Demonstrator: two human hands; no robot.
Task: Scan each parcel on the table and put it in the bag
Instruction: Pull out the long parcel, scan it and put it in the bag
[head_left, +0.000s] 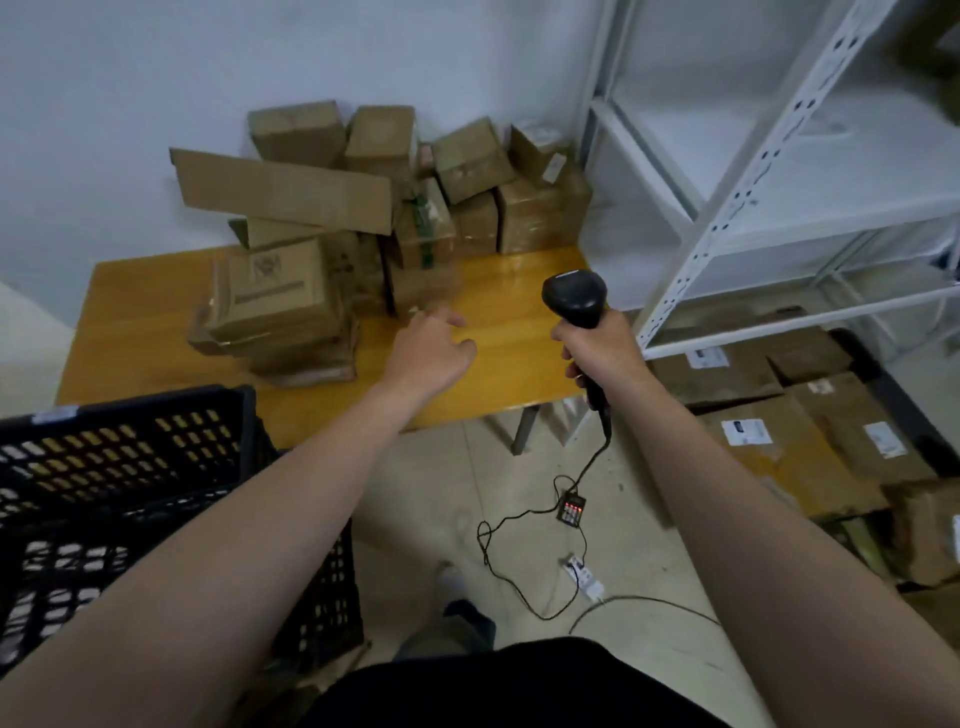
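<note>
Left hand (431, 353) outstretched (loose); right hand (597, 356) grips scanner (574, 299).

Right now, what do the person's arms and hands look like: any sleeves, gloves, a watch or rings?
Both arms are bare as far as the picture shows: no sleeve on the left arm or the right arm. The left hand and right hand wear no gloves, and no watch, band or ring shows. A black garment covers the body at the bottom edge.

Glossy wood table (498, 312), matt cardboard parcels (291, 291), plastic crate (130, 457).
</note>
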